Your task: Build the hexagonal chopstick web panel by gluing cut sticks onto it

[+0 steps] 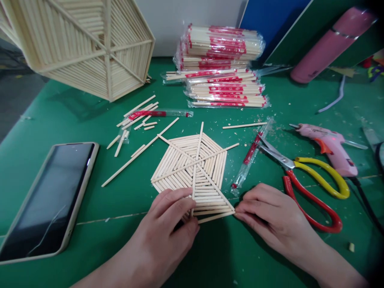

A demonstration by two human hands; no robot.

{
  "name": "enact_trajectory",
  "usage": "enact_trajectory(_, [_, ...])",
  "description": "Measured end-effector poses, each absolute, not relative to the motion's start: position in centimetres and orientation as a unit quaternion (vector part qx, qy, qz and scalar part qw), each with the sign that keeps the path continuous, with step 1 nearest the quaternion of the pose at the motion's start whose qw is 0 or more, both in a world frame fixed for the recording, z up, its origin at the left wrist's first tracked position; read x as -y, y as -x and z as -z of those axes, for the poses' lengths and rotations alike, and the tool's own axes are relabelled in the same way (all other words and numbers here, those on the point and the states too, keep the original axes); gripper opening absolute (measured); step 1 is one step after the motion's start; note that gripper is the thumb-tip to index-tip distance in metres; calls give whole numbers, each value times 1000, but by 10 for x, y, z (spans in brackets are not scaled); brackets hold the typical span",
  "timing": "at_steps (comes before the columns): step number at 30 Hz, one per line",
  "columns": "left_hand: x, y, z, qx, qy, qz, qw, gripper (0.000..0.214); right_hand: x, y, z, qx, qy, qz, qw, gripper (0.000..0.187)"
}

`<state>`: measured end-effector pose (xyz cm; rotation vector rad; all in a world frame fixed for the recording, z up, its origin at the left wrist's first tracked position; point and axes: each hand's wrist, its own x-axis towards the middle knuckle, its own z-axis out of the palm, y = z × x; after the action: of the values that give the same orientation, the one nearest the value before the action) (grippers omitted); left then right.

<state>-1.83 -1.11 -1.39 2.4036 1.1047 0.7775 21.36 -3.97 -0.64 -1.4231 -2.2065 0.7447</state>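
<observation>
I see my left hand (172, 218) lying flat on the near left edge of the hexagonal stick panel (192, 172), fingers spread and pressing down on it, the grip released rather than closed around anything. My right hand (268, 212) sits at the panel's near right corner, where its fingertips (240, 210) pinch the end of the loose stick (216, 217) lying along the bottom edge. The panel lies flat on the green table (90, 224), near the middle, just in front of me.

To the right of it are the scissors (312, 188) with one red and one yellow handle, touching the back of my right hand, and beyond them a pink glue gun (327, 146). A phone (49, 200) rests face up to the left. Cut stick pieces (138, 120) are scattered behind the panel, wrapped chopstick packs (222, 68) are stacked farther back, and a larger hexagonal stick frame (87, 44) stands at the far left.
</observation>
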Motion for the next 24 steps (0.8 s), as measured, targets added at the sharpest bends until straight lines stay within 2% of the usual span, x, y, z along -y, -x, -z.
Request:
enact_trajectory(5, [13, 18, 14, -407, -857, -264, 171, 17, 39, -212, 6, 791, 509, -269, 210, 11])
enact_trajectory(11, [13, 19, 13, -420, -833, -276, 232, 18, 39, -213, 7, 789, 505, -280, 208, 11])
enact_trajectory(18, [9, 25, 5, -338, -890, -220, 214, 13, 39, -213, 6, 792, 507, -270, 210, 11])
enact_trajectory(24, [8, 28, 2, -333, -896, -197, 217, 15, 38, -213, 5, 790, 511, -270, 205, 12])
